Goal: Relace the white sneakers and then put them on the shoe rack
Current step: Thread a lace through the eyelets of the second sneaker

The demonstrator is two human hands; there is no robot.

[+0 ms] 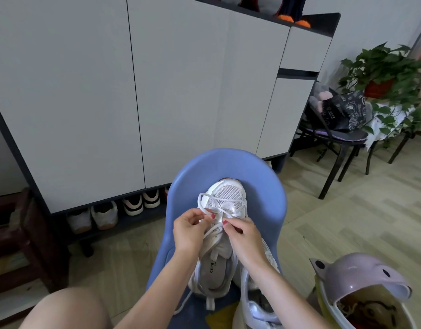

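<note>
A white mesh sneaker (229,195) lies toe-away on a blue plastic chair (259,176) right before me. Its white lace (204,198) loops loosely over the toe end. My left hand (189,230) pinches a strand of the lace at the shoe's left side. My right hand (240,233) pinches the lace over the tongue, fingertips close to the left hand's. A second white and silver sneaker (254,302) lies at the chair's near right, partly under my right forearm.
A tall white shoe cabinet (157,91) stands behind the chair, with several shoes (133,205) in its open bottom row. A pink lidded bin (361,293) is at lower right. A dark chair with a bag (340,112) and a potted plant (385,74) stand at right.
</note>
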